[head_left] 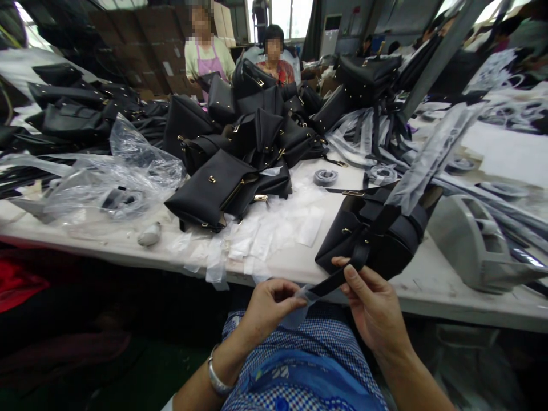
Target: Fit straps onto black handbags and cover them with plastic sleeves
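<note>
Pinching clear film (296,317) against a black strap (330,283) with the fingers of the left hand (268,311), clamping the strap in the fingers of the right hand (374,305), just before a black bag (391,254), at the near edge of the table (432,281).

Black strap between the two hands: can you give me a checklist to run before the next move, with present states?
1. Left hand pinching the clear plastic at the strap's end: ok.
2. Right hand gripping the black strap: ok.
3. Black bag resting on the table: ok.
4. Plastic scraps kept back from the table edge: not ok, some hang over it.
5. Strap end seated inside the plastic: cannot tell, fingers and blur hide it.
</note>
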`<state>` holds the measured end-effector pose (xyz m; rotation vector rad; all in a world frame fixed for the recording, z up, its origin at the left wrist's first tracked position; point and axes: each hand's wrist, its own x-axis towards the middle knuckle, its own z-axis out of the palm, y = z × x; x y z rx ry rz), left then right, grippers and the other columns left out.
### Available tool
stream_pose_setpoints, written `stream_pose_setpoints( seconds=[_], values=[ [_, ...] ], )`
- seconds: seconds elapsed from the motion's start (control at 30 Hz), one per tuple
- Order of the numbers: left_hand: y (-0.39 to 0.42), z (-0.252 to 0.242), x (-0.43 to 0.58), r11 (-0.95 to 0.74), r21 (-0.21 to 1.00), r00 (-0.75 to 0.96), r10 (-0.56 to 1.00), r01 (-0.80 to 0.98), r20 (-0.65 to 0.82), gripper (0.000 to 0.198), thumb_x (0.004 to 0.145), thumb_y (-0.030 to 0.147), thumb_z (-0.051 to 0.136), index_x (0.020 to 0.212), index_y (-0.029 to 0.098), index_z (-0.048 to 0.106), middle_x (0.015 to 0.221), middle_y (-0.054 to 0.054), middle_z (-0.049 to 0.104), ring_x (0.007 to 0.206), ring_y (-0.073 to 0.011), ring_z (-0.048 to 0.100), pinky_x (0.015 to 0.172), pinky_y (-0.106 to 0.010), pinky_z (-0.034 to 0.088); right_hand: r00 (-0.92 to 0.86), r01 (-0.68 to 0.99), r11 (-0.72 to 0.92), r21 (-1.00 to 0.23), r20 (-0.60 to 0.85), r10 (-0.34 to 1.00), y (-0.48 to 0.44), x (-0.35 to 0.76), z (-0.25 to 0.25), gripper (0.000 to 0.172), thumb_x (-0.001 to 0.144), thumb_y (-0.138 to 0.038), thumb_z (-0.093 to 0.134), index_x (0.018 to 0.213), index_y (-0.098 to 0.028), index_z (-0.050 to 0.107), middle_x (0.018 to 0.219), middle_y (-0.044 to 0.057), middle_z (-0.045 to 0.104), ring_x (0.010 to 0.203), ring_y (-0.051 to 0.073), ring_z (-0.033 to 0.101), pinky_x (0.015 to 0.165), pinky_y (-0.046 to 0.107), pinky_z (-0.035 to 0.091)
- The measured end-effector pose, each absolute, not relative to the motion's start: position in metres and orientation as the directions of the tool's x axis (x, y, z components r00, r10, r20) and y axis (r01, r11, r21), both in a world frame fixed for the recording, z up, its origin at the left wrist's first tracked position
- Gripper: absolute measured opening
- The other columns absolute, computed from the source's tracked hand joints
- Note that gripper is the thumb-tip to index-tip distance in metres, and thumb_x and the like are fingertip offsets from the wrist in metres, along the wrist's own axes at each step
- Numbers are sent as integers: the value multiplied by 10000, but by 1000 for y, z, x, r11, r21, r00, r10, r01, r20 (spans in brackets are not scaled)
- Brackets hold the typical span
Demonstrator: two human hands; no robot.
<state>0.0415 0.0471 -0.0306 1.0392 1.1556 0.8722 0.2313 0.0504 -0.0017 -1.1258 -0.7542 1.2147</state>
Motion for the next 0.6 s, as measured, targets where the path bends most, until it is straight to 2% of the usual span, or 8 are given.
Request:
stream_pose_setpoints(
  seconds=[0.2,0.3,0.4,0.47,0.53,0.6],
  values=[
    [50,-21,56,318,946,199,933,-62,-300,215,752,347,782,818,143,791,730,-51,763,657,-164,656,640,-246,475,197,-76,-41,-996,-56,979,49,237,-7,274,818,-420,759,1030,-250,799,938,29,739,659,120,503,607,244,456],
    [53,-14,70,275,956,194,948,-102,-252,277,795,405,754,826,132,786,764,-67,765,692,-176,664,651,-253,484,136,69,-36,-997,-26,990,49,244,-5,326,863,-467,696,1066,-226,779,794,16,698,646,132,527,602,245,459],
    [60,-7,87,249,946,182,960,-208,-213,294,818,423,739,863,135,776,788,-66,760,715,-173,663,667,-255,490,135,212,32,-977,62,989,48,253,0,373,920,-520,588,962,-200,776,633,1,618,617,147,550,600,247,467],
    [67,-2,98,196,945,168,973,-262,-156,263,826,398,738,867,141,776,861,-72,757,803,-186,672,733,-266,500,150,283,59,-957,105,983,47,259,3,417,938,-537,542,835,-194,755,615,7,617,606,151,563,605,249,477],
    [76,3,108,107,952,131,989,-285,-72,213,834,355,733,848,148,781,974,-78,739,941,-202,660,845,-280,490,149,327,53,-943,107,983,47,263,4,441,938,-543,535,747,-193,723,615,14,630,598,153,575,604,249,483],
    [85,7,117,35,956,89,996,-291,-9,179,831,322,733,817,150,779,1037,-77,709,1010,-207,634,908,-288,468,151,340,26,-940,82,985,49,264,6,439,926,-552,549,741,-190,714,606,15,635,589,157,582,594,250,485]
  ],
)
